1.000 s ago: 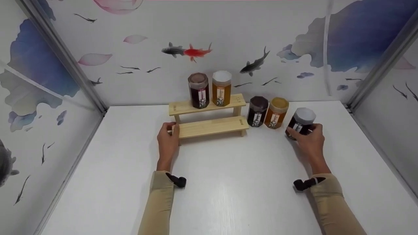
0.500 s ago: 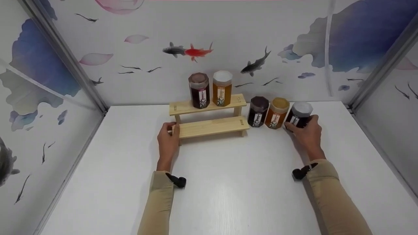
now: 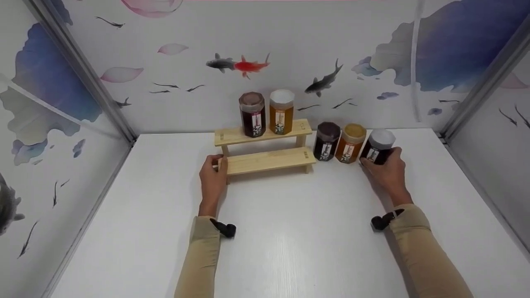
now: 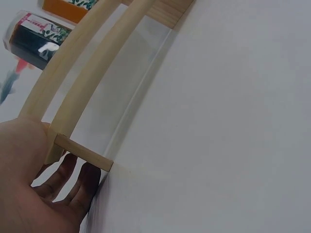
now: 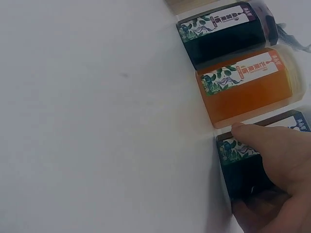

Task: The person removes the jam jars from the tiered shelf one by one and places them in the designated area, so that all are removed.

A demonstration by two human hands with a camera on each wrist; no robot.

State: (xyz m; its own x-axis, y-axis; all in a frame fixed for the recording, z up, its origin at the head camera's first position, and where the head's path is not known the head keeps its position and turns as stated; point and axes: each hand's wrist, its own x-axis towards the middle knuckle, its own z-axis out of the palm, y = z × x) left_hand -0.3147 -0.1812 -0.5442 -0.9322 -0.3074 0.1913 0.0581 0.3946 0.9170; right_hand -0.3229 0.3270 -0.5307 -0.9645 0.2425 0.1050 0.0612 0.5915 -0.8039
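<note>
The white-lidded dark jar (image 3: 377,147), gripped by the right hand (image 3: 389,171), has shifted just beside the yellow-lidded jar (image 3: 350,145) on the bench (image 3: 290,231), seemingly now in line, while the left hand (image 3: 213,178) holds the wooden stand (image 3: 269,161).

- A rack (image 3: 285,157) stands on a table (image 3: 298,231), its upper shelf (image 3: 230,138) behind its lower shelf (image 3: 265,162).
- A left jar (image 3: 252,118) and right jar (image 3: 281,116) stand on the upper shelf.
- Right of the rack, an inner jar (image 3: 326,142), middle jar (image 3: 350,144) and outer jar (image 3: 376,147) line the table.
- The left hand (image 3: 213,176) is at the lower shelf's left end; the right hand (image 3: 390,173), around the outer jar.
</note>
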